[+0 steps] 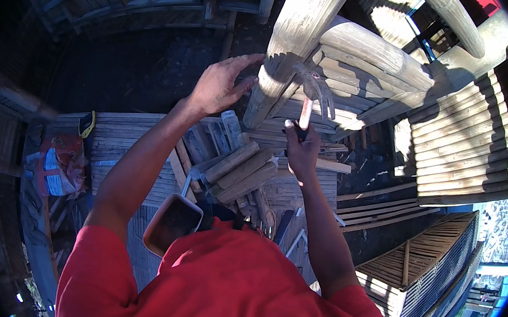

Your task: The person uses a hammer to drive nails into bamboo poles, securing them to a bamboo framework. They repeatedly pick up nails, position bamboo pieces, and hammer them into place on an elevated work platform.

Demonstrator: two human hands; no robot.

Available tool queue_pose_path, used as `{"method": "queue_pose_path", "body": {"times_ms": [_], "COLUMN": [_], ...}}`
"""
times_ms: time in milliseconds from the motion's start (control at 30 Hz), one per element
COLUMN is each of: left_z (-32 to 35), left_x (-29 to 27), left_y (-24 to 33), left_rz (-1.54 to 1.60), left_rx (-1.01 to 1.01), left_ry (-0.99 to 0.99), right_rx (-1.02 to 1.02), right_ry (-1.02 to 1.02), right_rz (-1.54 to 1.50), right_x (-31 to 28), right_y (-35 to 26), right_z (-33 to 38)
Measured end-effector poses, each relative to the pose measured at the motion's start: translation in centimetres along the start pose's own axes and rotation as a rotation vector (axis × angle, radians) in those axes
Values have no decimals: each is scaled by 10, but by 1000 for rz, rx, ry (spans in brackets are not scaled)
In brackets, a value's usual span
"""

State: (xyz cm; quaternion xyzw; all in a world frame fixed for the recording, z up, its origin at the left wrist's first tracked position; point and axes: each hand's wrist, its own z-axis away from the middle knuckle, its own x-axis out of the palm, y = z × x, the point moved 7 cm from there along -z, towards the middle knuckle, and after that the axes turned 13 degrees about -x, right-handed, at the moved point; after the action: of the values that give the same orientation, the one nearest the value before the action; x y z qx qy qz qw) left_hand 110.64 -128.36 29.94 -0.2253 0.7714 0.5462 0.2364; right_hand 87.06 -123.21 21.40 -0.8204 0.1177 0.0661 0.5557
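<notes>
A claw hammer (315, 90) is in my right hand (302, 151), whose fingers wrap round the dark grip of its handle. Its metal head is raised beside a thick upright bamboo post (308, 14), with the claw pointing down to the right. My left hand (221, 85) has its fingers stretched out and thumb apart, with the tips at the left side of the post; whether they press on it I cannot tell. Joined to the post on its right is a bamboo panel (375, 53) of stacked horizontal poles. Several short cut bamboo pieces (231, 162) lie below, between my forearms.
Those pieces lie on a slatted bamboo bench (119, 134). A brownish open container (172, 223) sits close to my body. To the left are a crumpled red and white bag (60, 164) and a yellow-and-black tool (87, 124). A slatted bamboo panel (465, 145) stands at right.
</notes>
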Motion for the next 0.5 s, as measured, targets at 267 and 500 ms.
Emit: {"method": "queue_pose_path", "body": {"times_ms": [267,500], "left_z": [254,308], "left_x": [117,242], "left_y": [-268,-307], "left_rz": [2,-98], "left_rx": [-713,-759], "left_ry": [-624,-708], "right_rx": [126,647], "right_ry": [-147,-121], "right_rz": [120,-23], "right_x": [100,84], "right_y": [67,133], "right_z": [150,202]}}
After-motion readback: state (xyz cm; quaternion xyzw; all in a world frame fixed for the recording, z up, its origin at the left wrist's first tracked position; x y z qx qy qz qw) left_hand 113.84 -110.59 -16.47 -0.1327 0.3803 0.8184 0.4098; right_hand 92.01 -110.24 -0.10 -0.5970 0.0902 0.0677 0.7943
